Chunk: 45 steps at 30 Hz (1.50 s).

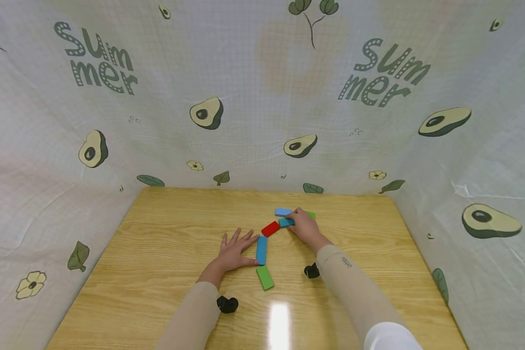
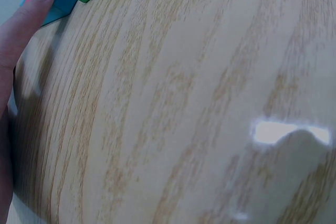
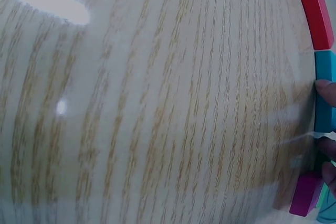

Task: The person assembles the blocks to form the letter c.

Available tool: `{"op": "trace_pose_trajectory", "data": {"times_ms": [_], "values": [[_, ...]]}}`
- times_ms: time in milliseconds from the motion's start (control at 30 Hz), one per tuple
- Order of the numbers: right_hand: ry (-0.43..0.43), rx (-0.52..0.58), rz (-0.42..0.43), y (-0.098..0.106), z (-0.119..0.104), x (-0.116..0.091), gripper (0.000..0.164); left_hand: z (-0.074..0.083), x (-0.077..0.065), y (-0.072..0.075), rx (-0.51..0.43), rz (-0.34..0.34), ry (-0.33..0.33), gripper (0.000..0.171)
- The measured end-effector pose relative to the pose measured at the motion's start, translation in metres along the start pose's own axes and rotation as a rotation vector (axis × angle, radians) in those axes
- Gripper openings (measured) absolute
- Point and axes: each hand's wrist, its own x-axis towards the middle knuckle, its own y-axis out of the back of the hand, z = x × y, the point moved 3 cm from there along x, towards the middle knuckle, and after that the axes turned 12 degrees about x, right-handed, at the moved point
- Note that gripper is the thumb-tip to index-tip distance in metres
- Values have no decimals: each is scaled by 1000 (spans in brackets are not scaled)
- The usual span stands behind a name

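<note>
My left hand (image 1: pixel 234 254) rests on the table with spread, fairly straight fingers, its thumb and index fingertip touching the long blue block (image 1: pixel 261 251). A green block (image 1: pixel 265 278) lies at that block's near end. Off its far end, a red block (image 1: pixel 270 229) sits at a slant, and a teal block (image 1: pixel 285 222) follows to the right. My right hand (image 1: pixel 305 227) pinches the teal block; in the right wrist view, the thumb presses the side of the teal block (image 3: pixel 324 108). A purple block (image 3: pixel 303 196) stands beside the other fingers there, partly hidden.
Behind the right hand lie a light blue block (image 1: pixel 282 212) and a partly hidden green block (image 1: pixel 311 215). The wooden table (image 1: pixel 166 233) meets a printed cloth (image 1: pixel 253 121) at its back and sides. A black wrist camera (image 1: pixel 227 305) sits at the left sleeve.
</note>
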Motion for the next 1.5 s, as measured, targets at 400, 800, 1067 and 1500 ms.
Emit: {"op": "trace_pose_trajectory", "data": {"times_ms": [400, 800, 1067, 1500], "values": [[-34, 32, -4, 14, 7, -8, 41, 8, 3, 2, -3, -14, -13, 86], [-32, 107, 32, 39, 25, -23, 45, 6, 3, 2, -5, -3, -6, 86], [-68, 74, 23, 44, 36, -38, 44, 4, 1, 2, 5, -2, 1, 87], [-93, 148, 11, 49, 49, -74, 49, 2, 1, -2, -15, 1, 4, 86]]}}
